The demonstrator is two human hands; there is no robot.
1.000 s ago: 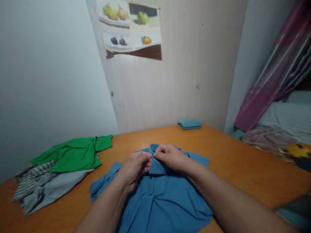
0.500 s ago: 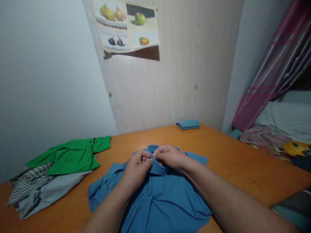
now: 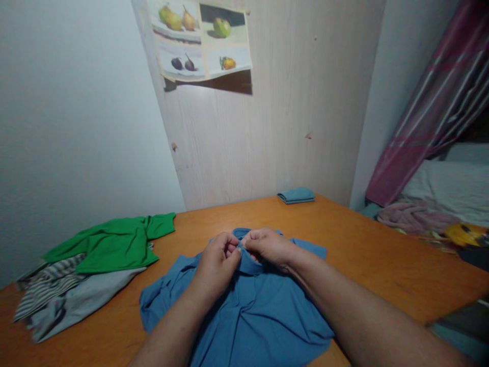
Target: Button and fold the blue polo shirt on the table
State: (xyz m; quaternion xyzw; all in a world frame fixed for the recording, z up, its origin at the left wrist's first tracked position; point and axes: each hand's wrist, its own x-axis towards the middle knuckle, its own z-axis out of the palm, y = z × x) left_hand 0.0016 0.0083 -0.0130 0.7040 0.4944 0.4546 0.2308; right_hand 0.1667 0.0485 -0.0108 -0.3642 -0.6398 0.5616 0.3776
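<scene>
A blue collared shirt [image 3: 252,316] lies spread on the orange wooden table [image 3: 367,255] right in front of me. My left hand [image 3: 217,265] and my right hand [image 3: 267,245] meet at its collar, both with fingers pinched on the fabric at the neck opening. The fingertips touch each other there. Both forearms rest over the shirt's body.
A green shirt [image 3: 110,244] lies on a striped garment [image 3: 46,285] and a grey one [image 3: 84,300] at the table's left. A folded blue cloth [image 3: 297,195] sits by the back wall. A bed with a pink curtain [image 3: 431,117] stands to the right.
Both hands stay pinched at the collar, with only small finger shifts. The view has drifted slightly.
</scene>
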